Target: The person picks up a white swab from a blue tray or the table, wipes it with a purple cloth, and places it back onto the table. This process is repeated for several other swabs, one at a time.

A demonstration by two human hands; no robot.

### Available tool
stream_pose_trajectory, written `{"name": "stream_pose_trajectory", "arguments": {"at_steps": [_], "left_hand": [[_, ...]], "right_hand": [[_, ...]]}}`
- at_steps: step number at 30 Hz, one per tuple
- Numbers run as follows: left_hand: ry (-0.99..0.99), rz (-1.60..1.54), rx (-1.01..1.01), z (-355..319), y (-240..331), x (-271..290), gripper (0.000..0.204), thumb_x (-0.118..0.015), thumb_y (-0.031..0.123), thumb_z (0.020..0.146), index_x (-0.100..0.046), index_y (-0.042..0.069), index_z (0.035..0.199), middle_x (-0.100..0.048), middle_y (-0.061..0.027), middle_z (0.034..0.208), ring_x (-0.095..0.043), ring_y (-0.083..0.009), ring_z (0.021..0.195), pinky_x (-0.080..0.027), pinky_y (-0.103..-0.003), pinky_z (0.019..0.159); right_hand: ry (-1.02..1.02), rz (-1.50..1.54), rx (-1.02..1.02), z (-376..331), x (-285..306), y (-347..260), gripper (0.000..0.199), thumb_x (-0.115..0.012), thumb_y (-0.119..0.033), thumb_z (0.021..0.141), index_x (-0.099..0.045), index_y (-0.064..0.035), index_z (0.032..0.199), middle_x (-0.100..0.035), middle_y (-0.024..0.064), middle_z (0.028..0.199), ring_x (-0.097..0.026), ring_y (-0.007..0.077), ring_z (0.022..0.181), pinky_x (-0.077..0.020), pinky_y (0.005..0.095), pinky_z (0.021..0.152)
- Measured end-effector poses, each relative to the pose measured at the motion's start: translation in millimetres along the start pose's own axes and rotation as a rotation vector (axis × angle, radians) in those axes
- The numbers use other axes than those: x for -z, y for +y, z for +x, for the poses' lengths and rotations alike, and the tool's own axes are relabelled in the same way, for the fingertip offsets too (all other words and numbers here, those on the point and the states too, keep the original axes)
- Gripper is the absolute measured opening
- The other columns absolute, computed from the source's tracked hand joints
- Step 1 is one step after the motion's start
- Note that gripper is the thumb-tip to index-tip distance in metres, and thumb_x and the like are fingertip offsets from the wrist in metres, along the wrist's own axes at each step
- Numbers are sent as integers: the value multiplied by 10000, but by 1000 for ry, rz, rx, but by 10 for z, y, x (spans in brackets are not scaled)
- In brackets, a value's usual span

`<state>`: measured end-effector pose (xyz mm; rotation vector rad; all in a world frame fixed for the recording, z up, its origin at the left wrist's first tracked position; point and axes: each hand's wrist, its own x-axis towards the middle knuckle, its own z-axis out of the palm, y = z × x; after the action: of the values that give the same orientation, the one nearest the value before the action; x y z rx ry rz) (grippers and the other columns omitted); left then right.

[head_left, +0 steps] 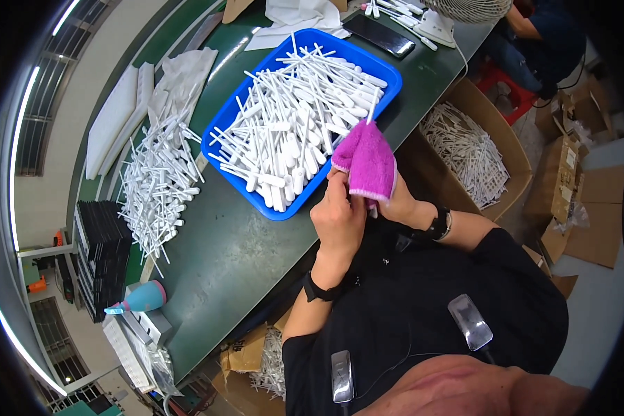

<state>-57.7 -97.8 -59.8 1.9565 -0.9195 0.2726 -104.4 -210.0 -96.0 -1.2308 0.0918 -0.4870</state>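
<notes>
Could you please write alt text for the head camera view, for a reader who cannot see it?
Both hands, left hand and right hand, hold a magenta cloth around a white plastic stick over a dark green table. A blue tray of similar white sticks sits just ahead, a loose pile to its left.

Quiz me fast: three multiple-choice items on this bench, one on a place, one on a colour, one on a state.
1. Where does the loose pile of white sticks lie?
A. left of the blue tray
B. inside the cardboard box
C. on the phone

2. What colour is the cloth?
A. green
B. pink
C. black

3. How is the cloth held?
A. lying loose on the table
B. by the left hand and the right hand together
C. hanging from the tray

Key: 1 A, the pile sits on the table beside the tray's left wall. 2 B, it is bright pink. 3 B, both hands grip it, a white stick poking from its top.
</notes>
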Motion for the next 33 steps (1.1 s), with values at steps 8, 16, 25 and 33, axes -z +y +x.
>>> {"name": "stream_pose_trajectory", "arguments": {"at_steps": [8, 16, 25, 33], "left_hand": [[-386, -423, 343, 553, 173, 610, 192, -565, 145, 898, -639, -32, 906, -561, -35, 592, -510, -87, 505, -357, -228, 461], [-360, -778, 529, 649, 215, 478, 293, -482, 215, 961, -645, -11, 869, -505, 13, 563, -428, -43, 453, -308, -174, 436], [-158, -806, 530, 806, 16, 175, 286, -488, 210, 956, -612, -16, 834, -531, -15, 579, -494, -76, 468, -367, -187, 440], [-192, -630, 607, 1574, -645, 247, 291, -487, 252, 925, -626, 16, 827, -559, -23, 617, -510, -87, 472, -396, -209, 424]], "right_hand": [[-193, -1402, 714, 182, 134, -444, 463, -591, -188, 878, -424, -54, 1288, -604, 45, 943, -582, 163, 900, -473, 352, 762], [-556, 230, -522, 48, 244, -433, 279, -559, -188, 894, -533, -64, 1143, -552, -6, 813, -534, 58, 638, -437, 208, 581], [-295, -565, -262, 129, 233, -466, 204, -501, -160, 904, -585, -35, 1042, -602, -20, 829, -543, 51, 658, -448, 210, 584], [-367, -41, -532, -48, 681, -220, 334, -519, -257, 920, -541, -5, 1138, -623, 26, 882, -599, 99, 739, -484, 231, 664]]}}
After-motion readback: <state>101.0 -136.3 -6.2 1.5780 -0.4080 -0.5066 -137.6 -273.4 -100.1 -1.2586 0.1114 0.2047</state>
